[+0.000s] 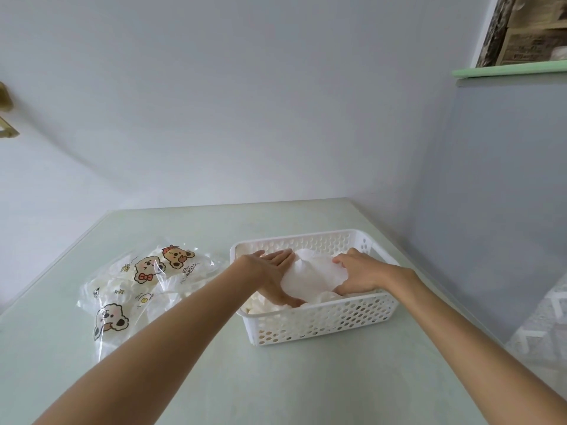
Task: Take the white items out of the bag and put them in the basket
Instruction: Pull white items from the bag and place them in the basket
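A white perforated plastic basket [322,320] stands on the pale green table, right of centre. Inside it lies a heap of white items [313,276]. My left hand [273,271] lies on the heap's left side with straight fingers pressing against it. My right hand [359,273] is on the heap's right side, its fingers curled round the edge of the top white item. A clear plastic bag [138,289] printed with cartoon bears lies to the left of the basket, and more white items show through it.
The table [276,378] meets a pale wall at the back and a grey wall at the right. A green shelf [509,70] sticks out high on the right. Patterned floor [546,326] shows beyond the table's right edge.
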`<state>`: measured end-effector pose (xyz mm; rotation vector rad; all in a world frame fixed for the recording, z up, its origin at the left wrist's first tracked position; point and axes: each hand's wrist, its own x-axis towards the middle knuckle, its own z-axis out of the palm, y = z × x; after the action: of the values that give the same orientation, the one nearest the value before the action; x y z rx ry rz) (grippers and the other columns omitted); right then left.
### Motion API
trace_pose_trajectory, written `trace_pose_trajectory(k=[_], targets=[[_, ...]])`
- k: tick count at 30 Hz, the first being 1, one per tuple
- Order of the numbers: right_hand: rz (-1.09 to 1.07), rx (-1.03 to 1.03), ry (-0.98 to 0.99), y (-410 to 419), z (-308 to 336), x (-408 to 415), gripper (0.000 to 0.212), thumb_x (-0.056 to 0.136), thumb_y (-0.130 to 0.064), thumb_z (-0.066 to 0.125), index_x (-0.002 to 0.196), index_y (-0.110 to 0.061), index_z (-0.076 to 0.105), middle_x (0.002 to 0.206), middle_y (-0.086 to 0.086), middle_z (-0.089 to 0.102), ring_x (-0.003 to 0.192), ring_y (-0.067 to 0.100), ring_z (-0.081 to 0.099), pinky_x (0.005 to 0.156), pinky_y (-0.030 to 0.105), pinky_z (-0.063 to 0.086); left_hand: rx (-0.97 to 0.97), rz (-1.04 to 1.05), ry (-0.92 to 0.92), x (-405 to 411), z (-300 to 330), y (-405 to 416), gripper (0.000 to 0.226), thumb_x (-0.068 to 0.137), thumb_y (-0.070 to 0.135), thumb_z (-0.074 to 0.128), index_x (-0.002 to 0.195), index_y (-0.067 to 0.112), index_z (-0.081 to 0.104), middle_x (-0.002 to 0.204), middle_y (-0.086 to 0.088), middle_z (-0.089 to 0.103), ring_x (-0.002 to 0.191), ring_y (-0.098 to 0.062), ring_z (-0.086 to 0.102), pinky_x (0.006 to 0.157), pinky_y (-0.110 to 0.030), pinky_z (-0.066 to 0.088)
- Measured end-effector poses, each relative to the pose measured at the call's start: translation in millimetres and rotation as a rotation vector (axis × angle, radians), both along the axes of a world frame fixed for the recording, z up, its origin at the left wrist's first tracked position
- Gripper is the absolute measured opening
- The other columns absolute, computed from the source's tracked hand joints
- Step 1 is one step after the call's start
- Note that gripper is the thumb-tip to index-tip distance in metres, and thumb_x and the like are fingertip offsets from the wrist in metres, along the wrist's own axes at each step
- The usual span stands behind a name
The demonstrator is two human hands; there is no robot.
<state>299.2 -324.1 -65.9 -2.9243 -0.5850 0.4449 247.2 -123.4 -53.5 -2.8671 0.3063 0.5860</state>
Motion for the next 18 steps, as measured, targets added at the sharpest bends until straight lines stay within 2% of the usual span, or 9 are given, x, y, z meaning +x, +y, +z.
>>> trace_pose_trajectory(k=[3,6,8,9,11,13,15,18], targets=[[-0.006,0.022,-0.010,0,1,-2,0.081,0.082,-0.036,0.068,0.148,-0.017,0.026,0.142,0.006,0.032,0.130,0.024,0.039,0.105,0.034,0.037,0.045,-0.027,-0.064,0,4,-3,0.102,0.085,0.069,0.045,0.153,0.018,-0.011,0.161,0.005,-0.011,0.148,-0.011,-0.006,0.121,-0.042,-0.003],[0.001,0.040,-0.021,0,7,-6,0.078,0.082,-0.035,0.068,0.147,-0.017,0.029,0.141,0.005,0.035,0.128,0.023,0.041,0.104,0.033,0.037,0.049,-0.056,-0.193,-3,10,-7,0.110,0.071,0.083,0.049,0.152,0.018,0.016,0.158,0.002,0.023,0.143,-0.021,0.026,0.115,-0.042,0.021],[0.001,0.052,-0.041,-1,11,-11,0.077,0.082,-0.034,0.068,0.147,-0.019,0.030,0.143,0.003,0.037,0.129,0.022,0.041,0.103,0.031,0.036,0.053,-0.059,-0.299,-6,15,-5,0.111,0.060,0.091,0.048,0.143,0.019,0.033,0.142,0.003,0.047,0.128,-0.023,0.045,0.101,-0.038,0.033],[-0.001,0.052,-0.049,-1,12,-13,0.076,0.082,-0.033,0.068,0.147,-0.020,0.030,0.144,0.001,0.037,0.129,0.021,0.042,0.103,0.031,0.037,0.044,-0.043,-0.329,-7,17,-2,0.113,0.056,0.094,0.047,0.140,0.019,0.038,0.136,0.003,0.053,0.123,-0.023,0.049,0.097,-0.036,0.035],[-0.008,0.047,-0.072,-1,14,-17,0.071,0.082,-0.031,0.066,0.145,-0.022,0.034,0.144,0.000,0.038,0.129,0.020,0.042,0.102,0.031,0.038,-0.019,-0.019,-0.357,-14,20,4,0.114,0.054,0.095,0.046,0.140,0.020,0.040,0.135,0.004,0.055,0.123,-0.022,0.051,0.098,-0.035,0.039],[-0.016,0.062,-0.136,1,20,-23,0.062,0.084,-0.031,0.064,0.141,-0.023,0.041,0.144,0.000,0.040,0.130,0.020,0.041,0.101,0.032,0.038,-0.169,-0.007,-0.374,-27,29,11,0.106,0.062,0.088,0.052,0.144,0.021,0.037,0.143,0.004,0.049,0.131,-0.021,0.046,0.106,-0.037,0.037],[-0.017,0.109,-0.245,2,29,-29,0.047,0.087,-0.029,0.062,0.132,-0.024,0.051,0.140,-0.001,0.045,0.126,0.019,0.045,0.099,0.032,0.039,-0.373,0.012,-0.409,-45,40,19,0.091,0.075,0.073,0.058,0.148,0.024,0.033,0.150,0.007,0.039,0.138,-0.017,0.036,0.111,-0.034,0.029],[-0.013,0.287,-0.333,9,41,-46,0.023,0.088,-0.022,0.060,0.109,-0.028,0.064,0.122,-0.006,0.057,0.106,0.012,0.053,0.082,0.027,0.040,-0.542,-0.024,-0.632,-78,54,38,0.062,0.087,0.051,0.062,0.142,0.032,0.042,0.148,0.014,0.041,0.136,-0.009,0.036,0.108,-0.028,0.027]])
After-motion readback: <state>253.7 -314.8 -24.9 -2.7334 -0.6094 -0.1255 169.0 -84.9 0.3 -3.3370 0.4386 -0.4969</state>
